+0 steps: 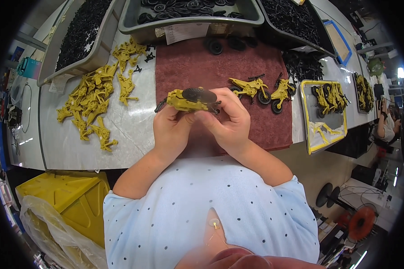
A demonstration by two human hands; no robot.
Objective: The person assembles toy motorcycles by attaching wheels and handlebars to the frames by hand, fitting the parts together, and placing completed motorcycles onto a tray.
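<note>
Above the near part of a dark red towel (179,62), I hold a yellow toy motorcycle (184,104) in both hands. My left hand (171,134) grips its yellow body, near a small black part at the left end. My right hand (231,119) closes on the other end, fingers beside a black wheel (199,95) that looks slightly blurred. Whether the wheel is fully fitted I cannot tell. To the right on the towel lie two toy motorcycles with black wheels, one on its side (251,88) and another (282,95) beside it.
Several yellow motorcycle bodies (92,96) are heaped at left. A grey bin of wheels (191,27) stands behind the towel, flanked by bins of small black parts (83,33) (292,22). Loose wheels (214,46) lie at the towel's far edge. A yellow-rimmed tray (306,112) holds motorcycles at right.
</note>
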